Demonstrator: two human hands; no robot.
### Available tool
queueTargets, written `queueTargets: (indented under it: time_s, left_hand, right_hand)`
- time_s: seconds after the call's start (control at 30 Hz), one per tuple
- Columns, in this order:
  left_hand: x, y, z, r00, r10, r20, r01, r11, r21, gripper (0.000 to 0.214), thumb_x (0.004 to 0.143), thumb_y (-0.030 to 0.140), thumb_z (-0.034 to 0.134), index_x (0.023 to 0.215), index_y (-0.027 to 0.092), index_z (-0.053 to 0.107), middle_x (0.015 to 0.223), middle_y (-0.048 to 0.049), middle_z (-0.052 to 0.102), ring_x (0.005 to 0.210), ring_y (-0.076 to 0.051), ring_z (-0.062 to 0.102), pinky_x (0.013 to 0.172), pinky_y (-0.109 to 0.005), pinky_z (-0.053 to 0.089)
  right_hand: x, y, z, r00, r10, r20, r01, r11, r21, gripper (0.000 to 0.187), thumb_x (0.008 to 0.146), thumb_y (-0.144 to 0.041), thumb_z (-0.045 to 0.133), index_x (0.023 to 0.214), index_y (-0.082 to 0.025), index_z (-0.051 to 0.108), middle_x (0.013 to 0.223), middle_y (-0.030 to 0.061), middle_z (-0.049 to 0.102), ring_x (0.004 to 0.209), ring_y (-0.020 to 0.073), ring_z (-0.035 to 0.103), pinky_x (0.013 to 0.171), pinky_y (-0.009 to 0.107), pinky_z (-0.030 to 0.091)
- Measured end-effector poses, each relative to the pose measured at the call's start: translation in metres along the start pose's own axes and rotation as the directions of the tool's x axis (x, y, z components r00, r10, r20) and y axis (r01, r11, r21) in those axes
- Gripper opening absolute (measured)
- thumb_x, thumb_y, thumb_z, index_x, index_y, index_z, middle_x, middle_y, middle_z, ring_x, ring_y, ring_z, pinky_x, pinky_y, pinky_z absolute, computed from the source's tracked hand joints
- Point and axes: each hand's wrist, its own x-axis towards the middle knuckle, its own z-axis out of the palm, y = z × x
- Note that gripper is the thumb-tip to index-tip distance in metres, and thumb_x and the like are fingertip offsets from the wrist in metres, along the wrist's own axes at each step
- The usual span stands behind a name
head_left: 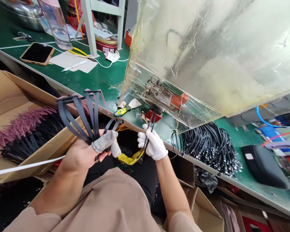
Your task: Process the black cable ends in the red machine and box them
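At the bench [96, 80] edge | left hand [83, 154] grips black straps [77, 112] | right hand [152, 145] pinches strap loop [150, 124] (cramped under shield [207, 48])

Head view, the only camera. I look from the person's head, forward and down over the lap and across the counter [99, 77]. The counter's front edge runs aslant from upper left to lower right, so the frame sits tilted. The view is close. The left hand [87, 151] and right hand [152, 145], each closed on black straps [79, 112], sit at lower centre, and the forearms enter from the bottom edge. A cardboard box [12, 93] fills the left margin and a clear plastic guard [207, 48] the upper right. Heights read squeezed.
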Motion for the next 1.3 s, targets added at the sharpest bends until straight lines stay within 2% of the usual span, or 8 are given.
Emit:
queueTargets:
  time_s: [0.07,0.23,0.43,0.77,1.0,1.1,1.2,1.3]
  left_hand:
    - [0.003,-0.001,0.002,1.000,-0.002,0.004,0.002,0.999,-0.041,0.054,0.063,0.063,0.087,0.049,0.016,0.065,0.044,-0.0026,0.062,0.030,-0.006,0.044,0.027,-0.014,0.027]
    - [0.003,-0.005,-0.003,1.000,-0.002,-0.025,0.001,0.999,-0.038,0.053,0.064,0.064,0.086,0.049,0.016,0.070,0.045,-0.0046,0.064,0.029,-0.004,0.043,0.028,-0.011,0.029]
    - [0.004,-0.006,-0.005,0.999,-0.010,-0.051,0.009,1.000,-0.028,0.054,0.061,0.067,0.086,0.048,0.016,0.071,0.043,-0.0051,0.062,0.029,-0.004,0.043,0.027,-0.011,0.029]
    - [-0.005,-0.018,-0.008,0.997,-0.025,-0.077,0.021,0.998,-0.054,0.047,0.072,0.060,0.083,0.057,0.017,0.072,0.049,-0.0019,0.063,0.031,-0.003,0.043,0.029,-0.011,0.029]
    - [-0.010,-0.022,-0.015,1.000,-0.027,-0.003,0.027,0.999,-0.044,0.048,0.078,0.058,0.079,0.055,0.017,0.069,0.047,0.0002,0.056,0.029,-0.004,0.038,0.026,-0.014,0.021]
    - [-0.013,-0.025,-0.016,0.999,-0.027,0.035,0.028,0.998,-0.053,0.044,0.080,0.056,0.078,0.057,0.018,0.070,0.047,0.0003,0.058,0.029,-0.004,0.037,0.025,-0.014,0.021]
    - [-0.017,-0.032,-0.017,0.996,-0.064,0.066,0.066,0.997,-0.038,0.041,0.082,0.054,0.076,0.060,0.019,0.071,0.045,0.0009,0.057,0.030,-0.005,0.039,0.027,-0.014,0.024]
    - [-0.022,-0.043,-0.016,0.984,-0.144,0.107,0.140,0.989,0.045,0.050,0.082,0.060,0.072,0.056,0.018,0.068,0.045,-0.0008,0.057,0.032,-0.007,0.041,0.029,-0.016,0.025]
  right_hand:
    - [0.017,-0.018,0.006,0.999,-0.047,0.009,0.047,0.999,0.018,0.041,0.084,-0.041,0.081,0.114,-0.024,0.059,0.077,-0.0019,0.068,0.061,0.0127,0.064,0.051,0.023,0.057]
    - [0.054,-0.048,0.014,0.997,-0.071,0.043,0.065,0.988,0.140,0.006,0.095,-0.022,0.065,0.092,-0.019,0.062,0.072,-0.0030,0.061,0.058,0.0081,0.057,0.052,0.016,0.055]
    - [0.069,-0.059,0.018,0.997,0.020,-0.072,-0.001,0.967,0.254,0.028,0.105,-0.015,0.039,0.090,-0.015,0.063,0.072,0.0003,0.062,0.054,0.0087,0.055,0.050,0.016,0.056]
    - [0.071,-0.071,0.026,0.978,0.126,-0.169,-0.065,0.942,0.330,0.028,0.108,-0.020,0.034,0.108,-0.014,0.062,0.071,0.0014,0.067,0.054,0.0098,0.062,0.044,0.016,0.056]
    - [0.073,-0.072,0.027,0.973,0.149,-0.176,-0.081,0.937,0.341,0.030,0.109,-0.022,0.033,0.110,-0.014,0.062,0.071,0.0017,0.067,0.053,0.0099,0.061,0.044,0.016,0.056]
    - [0.071,-0.073,0.022,0.983,0.153,-0.105,-0.111,0.938,0.328,0.028,0.109,-0.023,0.035,0.113,-0.014,0.061,0.073,0.0010,0.068,0.058,0.0101,0.063,0.049,0.016,0.058]
    - [0.059,-0.061,0.005,0.981,0.185,0.065,-0.195,0.956,0.219,0.028,0.108,-0.034,0.040,0.116,-0.016,0.060,0.085,0.0035,0.072,0.069,0.0125,0.069,0.058,0.021,0.062]
    - [0.040,-0.026,-0.020,0.906,0.336,0.257,-0.361,0.931,0.053,0.046,0.104,-0.056,0.043,0.119,-0.015,0.059,0.093,0.0095,0.074,0.075,0.0181,0.072,0.059,0.030,0.063]
